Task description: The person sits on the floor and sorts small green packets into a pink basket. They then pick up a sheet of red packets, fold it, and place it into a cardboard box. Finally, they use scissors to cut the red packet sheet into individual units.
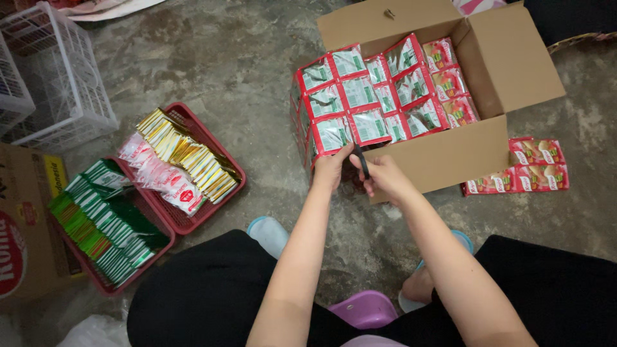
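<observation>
An open cardboard box [469,154] stands on the concrete floor, filled with joined sheets of red sachets. One sheet of red-and-green sachets [350,96] hangs out over the box's left side. My left hand [331,170] grips the lower edge of that sheet. My right hand [385,177] is closed on black-handled scissors [363,159], held right at the sheet's bottom edge beside the left hand. A further sheet of red sachets [527,167] lies on the floor to the right of the box.
Two red baskets at left hold green sachets [106,222], gold sachets [186,154] and white packets [160,177]. White plastic crates [45,77] stand at top left, a brown carton [19,231] at the left edge. A purple stool [366,308] is between my knees.
</observation>
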